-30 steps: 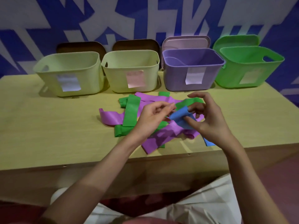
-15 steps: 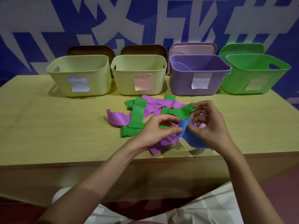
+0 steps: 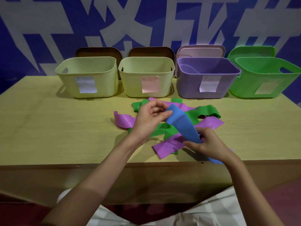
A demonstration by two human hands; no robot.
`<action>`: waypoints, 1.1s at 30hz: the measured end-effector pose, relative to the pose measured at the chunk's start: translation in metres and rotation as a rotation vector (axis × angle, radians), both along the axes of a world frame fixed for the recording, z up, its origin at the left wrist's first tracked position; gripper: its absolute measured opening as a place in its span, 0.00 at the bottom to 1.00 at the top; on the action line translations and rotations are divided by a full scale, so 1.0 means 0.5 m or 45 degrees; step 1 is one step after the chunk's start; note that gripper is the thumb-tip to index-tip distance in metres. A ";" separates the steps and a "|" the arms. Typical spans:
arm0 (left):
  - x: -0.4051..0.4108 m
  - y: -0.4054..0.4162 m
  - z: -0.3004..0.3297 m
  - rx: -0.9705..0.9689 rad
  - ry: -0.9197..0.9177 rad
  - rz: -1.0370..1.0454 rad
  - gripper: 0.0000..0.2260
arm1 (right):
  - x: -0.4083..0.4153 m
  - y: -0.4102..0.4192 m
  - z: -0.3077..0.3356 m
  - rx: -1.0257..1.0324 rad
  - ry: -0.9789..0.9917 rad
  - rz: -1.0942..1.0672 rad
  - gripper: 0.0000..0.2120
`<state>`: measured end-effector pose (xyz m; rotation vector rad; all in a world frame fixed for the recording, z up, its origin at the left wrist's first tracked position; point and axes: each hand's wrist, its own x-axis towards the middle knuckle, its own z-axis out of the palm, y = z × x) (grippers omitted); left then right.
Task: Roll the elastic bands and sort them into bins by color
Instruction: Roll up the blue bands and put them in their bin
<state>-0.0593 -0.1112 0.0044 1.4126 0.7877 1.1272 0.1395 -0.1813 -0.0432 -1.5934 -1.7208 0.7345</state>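
A: What's on the table (image 3: 48, 128)?
B: Four bins along the back: two yellow (image 3: 88, 77) (image 3: 146, 75), one purple (image 3: 206, 77), one green (image 3: 263, 79). Before them, a heap of purple bands (image 3: 167, 145) and green bands (image 3: 206, 111).
A: And the blue band (image 3: 182, 124)?
B: Raised over the heap. The left hand (image 3: 149, 119) pinches its upper end; the right hand (image 3: 210, 144) grips its lower part.

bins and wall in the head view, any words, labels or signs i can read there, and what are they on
No text can be quoted.
Left pale yellow bin: white label, blurred, nothing readable.
Second pale yellow bin: pink label, faint marks, unreadable.
Purple bin: white label, looks blank or too blurred.
Green bin: pale label, unreadable.
Blue wall: large white characters, cropped, not legible.
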 end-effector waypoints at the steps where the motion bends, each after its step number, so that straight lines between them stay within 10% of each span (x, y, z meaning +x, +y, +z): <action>1: -0.008 0.009 0.005 0.004 -0.019 0.042 0.10 | 0.001 0.003 -0.013 -0.028 -0.045 -0.035 0.09; 13: -0.269 0.177 0.000 -0.038 -0.192 0.713 0.06 | -0.074 0.071 0.013 0.046 -0.045 0.113 0.02; 20: -0.441 0.131 -0.023 -0.095 -0.346 0.982 0.06 | -0.213 0.182 0.045 0.058 0.163 0.293 0.14; 25: -0.508 0.094 -0.054 -0.126 -0.235 1.010 0.05 | -0.351 0.252 0.026 0.162 -0.057 0.373 0.04; 30: -0.529 0.085 -0.080 -0.183 -0.204 1.011 0.04 | -0.413 0.275 -0.018 0.155 -0.842 0.120 0.15; 33: -0.537 0.084 -0.095 -0.218 -0.236 0.998 0.05 | -0.390 0.260 -0.021 0.212 -0.693 -0.068 0.15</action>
